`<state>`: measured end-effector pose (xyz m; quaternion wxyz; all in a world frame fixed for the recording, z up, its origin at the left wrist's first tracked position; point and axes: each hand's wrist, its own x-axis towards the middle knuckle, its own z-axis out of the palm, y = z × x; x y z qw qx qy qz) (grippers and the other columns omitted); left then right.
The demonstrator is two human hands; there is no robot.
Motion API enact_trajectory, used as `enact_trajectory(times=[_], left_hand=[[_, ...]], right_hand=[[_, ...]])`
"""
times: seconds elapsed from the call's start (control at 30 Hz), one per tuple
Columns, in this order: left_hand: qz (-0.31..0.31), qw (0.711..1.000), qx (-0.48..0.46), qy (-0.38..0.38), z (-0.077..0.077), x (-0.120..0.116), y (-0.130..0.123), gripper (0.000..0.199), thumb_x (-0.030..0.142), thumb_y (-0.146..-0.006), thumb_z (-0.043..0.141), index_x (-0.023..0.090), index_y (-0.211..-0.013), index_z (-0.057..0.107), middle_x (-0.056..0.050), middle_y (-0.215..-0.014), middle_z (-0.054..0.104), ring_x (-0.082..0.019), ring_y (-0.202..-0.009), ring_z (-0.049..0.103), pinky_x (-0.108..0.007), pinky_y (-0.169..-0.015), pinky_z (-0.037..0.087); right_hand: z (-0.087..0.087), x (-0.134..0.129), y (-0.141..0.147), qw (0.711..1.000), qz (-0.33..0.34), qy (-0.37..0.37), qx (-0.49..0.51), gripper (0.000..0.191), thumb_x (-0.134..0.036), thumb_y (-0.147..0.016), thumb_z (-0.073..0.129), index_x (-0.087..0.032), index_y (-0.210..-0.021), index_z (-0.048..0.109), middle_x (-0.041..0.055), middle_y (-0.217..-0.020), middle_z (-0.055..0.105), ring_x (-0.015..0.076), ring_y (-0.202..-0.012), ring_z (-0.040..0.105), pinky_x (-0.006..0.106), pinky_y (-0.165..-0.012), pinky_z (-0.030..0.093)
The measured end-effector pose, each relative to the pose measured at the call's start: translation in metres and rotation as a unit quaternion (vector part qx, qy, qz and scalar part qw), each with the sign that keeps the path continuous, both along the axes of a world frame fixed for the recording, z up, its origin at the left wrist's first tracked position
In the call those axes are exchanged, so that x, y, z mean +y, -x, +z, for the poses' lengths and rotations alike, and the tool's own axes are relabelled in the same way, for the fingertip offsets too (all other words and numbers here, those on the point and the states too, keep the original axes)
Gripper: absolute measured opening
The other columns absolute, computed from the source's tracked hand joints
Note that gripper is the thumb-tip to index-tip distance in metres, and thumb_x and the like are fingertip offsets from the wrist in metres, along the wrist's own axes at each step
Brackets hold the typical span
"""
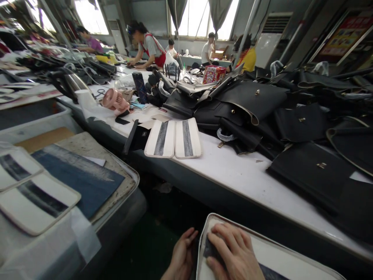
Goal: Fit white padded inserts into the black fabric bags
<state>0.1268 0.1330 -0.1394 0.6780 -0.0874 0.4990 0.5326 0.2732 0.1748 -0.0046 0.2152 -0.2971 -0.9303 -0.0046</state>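
Observation:
A white panel [279, 253] with a dark stripe and a pale rim lies at the bottom right, cut off by the frame. My right hand [233, 251] rests on its near left end, fingers spread over the surface and thumb apart. Beside the panel's left edge is my left hand [182, 252], palm turned inward and fingers mostly extended. Nothing shows in it, and whether it touches the edge I cannot tell. Two similar white panels [188, 138] with dark stripes lie side by side on the long white table [233, 171].
Black leather bags [309, 171] with metal clasps are heaped along the table. A pink fan [115, 100] and a kettle [68, 83] stand farther left. More striped panels [40, 202] and a dark blue sheet [84, 179] lie on the left. Several people work at the back.

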Motion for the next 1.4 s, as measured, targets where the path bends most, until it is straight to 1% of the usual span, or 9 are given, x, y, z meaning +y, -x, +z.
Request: enact_trajectory(times=[0.1,0.2,0.4,0.57,0.77,0.93,1.17,1.3,1.4], left_hand=[[-0.048,0.993,0.078,-0.074,0.016,0.001,0.006,0.037,0.044,-0.072,0.076,0.017,-0.095,0.070,-0.010,-0.103,0.070,-0.027,-0.101,0.064,-0.036,-0.091,0.046],[-0.155,0.947,0.227,-0.169,0.037,-0.002,0.015,0.049,0.059,-0.081,0.062,0.015,-0.100,0.068,-0.011,-0.107,0.068,-0.027,-0.105,0.060,-0.035,-0.094,0.044],[-0.252,0.854,0.402,-0.214,0.095,-0.020,0.038,0.041,0.059,-0.086,0.057,0.018,-0.080,0.054,0.002,-0.069,0.053,-0.013,-0.063,0.051,-0.021,-0.054,0.039],[-0.335,0.798,0.458,-0.203,0.130,-0.014,0.044,0.033,0.049,-0.087,0.059,0.018,-0.077,0.052,0.004,-0.060,0.054,-0.011,-0.052,0.050,-0.021,-0.048,0.033],[-0.335,0.704,0.586,-0.220,0.138,-0.011,0.042,0.031,0.040,-0.093,0.051,0.019,-0.071,0.053,0.002,-0.058,0.054,-0.011,-0.052,0.046,-0.023,-0.050,0.031],[-0.342,0.661,0.628,-0.229,0.136,-0.011,0.036,0.027,0.035,-0.095,0.047,0.020,-0.074,0.052,0.000,-0.063,0.059,-0.013,-0.056,0.054,-0.024,-0.056,0.036],[-0.323,0.665,0.634,-0.228,0.139,-0.011,0.033,0.030,0.040,-0.095,0.046,0.020,-0.072,0.050,-0.002,-0.064,0.059,-0.014,-0.057,0.053,-0.024,-0.057,0.037],[-0.394,0.709,0.547,-0.207,0.146,0.009,0.038,0.035,0.051,-0.091,0.049,0.020,-0.076,0.050,0.003,-0.057,0.053,-0.012,-0.051,0.048,-0.023,-0.048,0.031],[-0.442,0.686,0.542,-0.199,0.147,0.031,0.040,0.036,0.052,-0.089,0.052,0.019,-0.075,0.050,0.005,-0.056,0.050,-0.011,-0.050,0.044,-0.022,-0.049,0.029]], right_hand=[[0.001,-0.002,-0.005,0.999,0.008,0.035,-0.003,0.038,-0.023,-0.082,0.065,-0.021,-0.119,0.057,0.0057,-0.118,0.061,0.0240,-0.112,0.047,0.037,-0.094,0.028],[0.004,-0.005,-0.006,0.999,0.024,0.034,0.032,0.024,-0.021,-0.086,0.060,-0.022,-0.110,0.062,0.0049,-0.118,0.062,0.0241,-0.113,0.047,0.038,-0.094,0.028],[0.004,-0.012,-0.006,0.997,0.027,0.003,0.078,0.022,-0.021,-0.093,0.047,-0.022,-0.106,0.066,0.0080,-0.117,0.062,0.0276,-0.112,0.049,0.044,-0.091,0.028],[0.011,-0.010,-0.013,0.996,0.029,0.084,0.008,0.025,-0.027,-0.094,0.050,-0.028,-0.117,0.061,0.0048,-0.126,0.057,0.0258,-0.116,0.048,0.043,-0.090,0.033],[0.022,-0.011,-0.020,0.995,0.064,-0.006,-0.071,0.037,-0.031,-0.089,0.057,-0.027,-0.127,0.057,0.0061,-0.132,0.058,0.0295,-0.119,0.051,0.045,-0.095,0.035],[0.015,-0.011,-0.026,0.996,0.042,-0.004,-0.077,0.039,-0.034,-0.091,0.056,-0.030,-0.130,0.054,0.0021,-0.141,0.052,0.0267,-0.125,0.048,0.043,-0.099,0.032],[0.007,-0.009,-0.026,0.998,0.036,-0.024,-0.040,0.033,-0.035,-0.089,0.057,-0.029,-0.121,0.058,-0.0005,-0.137,0.056,0.0253,-0.122,0.049,0.040,-0.095,0.030],[0.000,-0.010,-0.025,0.998,0.034,-0.043,-0.020,0.036,-0.034,-0.085,0.060,-0.029,-0.121,0.058,-0.0008,-0.135,0.058,0.0265,-0.123,0.047,0.041,-0.097,0.027],[-0.005,-0.011,-0.023,0.998,0.023,-0.059,0.009,0.030,-0.032,-0.083,0.061,-0.029,-0.114,0.060,0.0000,-0.128,0.062,0.0251,-0.119,0.049,0.040,-0.097,0.027]])
